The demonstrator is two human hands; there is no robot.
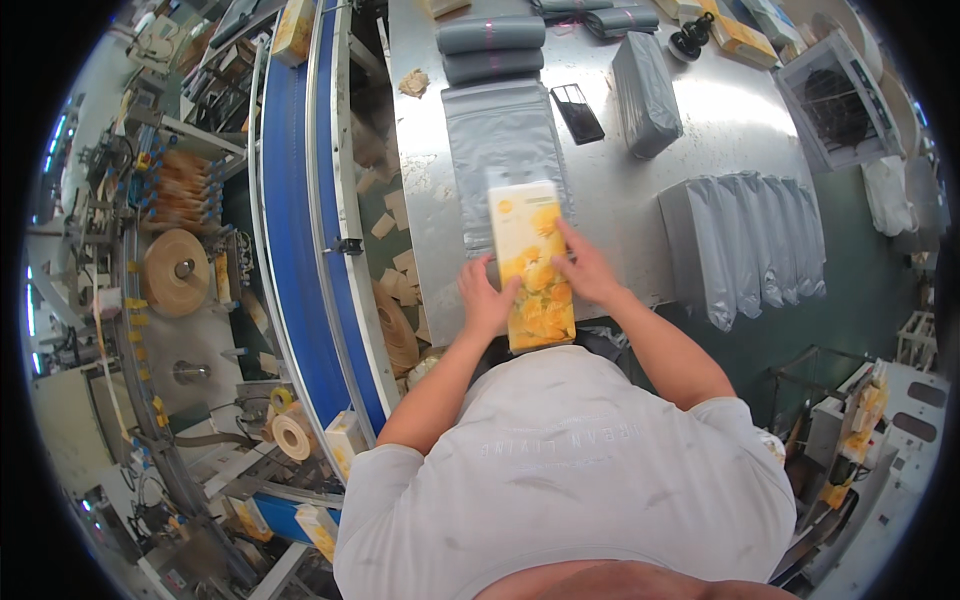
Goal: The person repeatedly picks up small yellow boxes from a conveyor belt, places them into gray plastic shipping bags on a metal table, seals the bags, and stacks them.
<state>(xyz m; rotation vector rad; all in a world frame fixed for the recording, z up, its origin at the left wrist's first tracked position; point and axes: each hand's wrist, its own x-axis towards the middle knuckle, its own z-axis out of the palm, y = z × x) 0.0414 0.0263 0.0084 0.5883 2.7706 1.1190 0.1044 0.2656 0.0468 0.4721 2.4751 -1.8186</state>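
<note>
Holding a tall box [532, 265], pale with yellow flowers, from both sides at the centre of the frame. Pressing the left hand [487, 297] to the box's left edge, thumb over the printed face, and the right hand [586, 266] to its right edge, fingers bent. Keeping both hands apart from each other, with the box clamped between them.

Tilting the box slightly, its lower end just beside the shirt [560, 450] and its blurred upper end over the flat grey bags [500, 125] at upper centre; cannot tell whether touching them.

Facing a metal table [620, 225], with grey rolls [490, 36] at the top of the frame, a scrap of torn paper [413, 82] left of the bags and a flat black case [577, 113] just to their right. Farther right, seeing an upright grey packet [648, 95], and below it, at centre right, a row of grey packets [745, 245] side by side.

Standing beside a blue conveyor belt [300, 170] left of the table, with another flowered box [294, 32] near its top end and a large brown roll [165, 285] at the left of the frame.
</note>
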